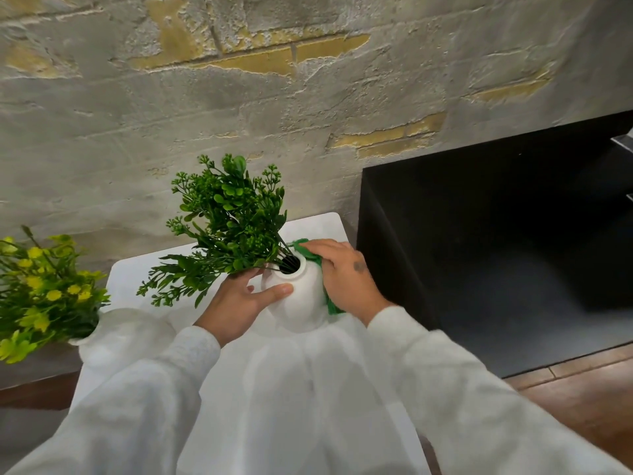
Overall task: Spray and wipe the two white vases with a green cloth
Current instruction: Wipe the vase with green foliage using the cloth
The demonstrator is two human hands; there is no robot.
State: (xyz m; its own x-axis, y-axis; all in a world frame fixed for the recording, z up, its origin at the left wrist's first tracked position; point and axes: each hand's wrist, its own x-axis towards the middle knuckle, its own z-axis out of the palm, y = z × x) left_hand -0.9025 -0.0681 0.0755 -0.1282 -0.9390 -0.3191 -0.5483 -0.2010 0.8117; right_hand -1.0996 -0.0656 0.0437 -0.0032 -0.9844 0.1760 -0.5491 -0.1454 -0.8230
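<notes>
Entry, as I am reading it from my remote station. Vases, white, count two. The first vase, carrying the green sprigs, is sitting over the right side of the white table. White clothing is hiding its base, so I cannot tell whether it is resting or lifted. The second vase, carrying the yellow sprigs, is standing well apart at the table's left edge, untouched. Hands, count two. The left hand is wrapping the first vase's left flank, thumb lying across the front and fingers curling behind under the foliage. The right hand is lying nearly flat, pressing the green cloth against the vase's right shoulder. Cloths, count one. Spray bottles, none showing. Black cabinet, count one, standing just beside the table on the right. Hazards, as I am judging them: a hard sideways wipe is risking the smooth vase sliding out of the one-handed hold. The sprigs, leaning left, may be pulling the balance over. The cloth, working close to the mouth, may be snagging stems. The second vase, close to the left sleeve, is risking a knock.
</notes>
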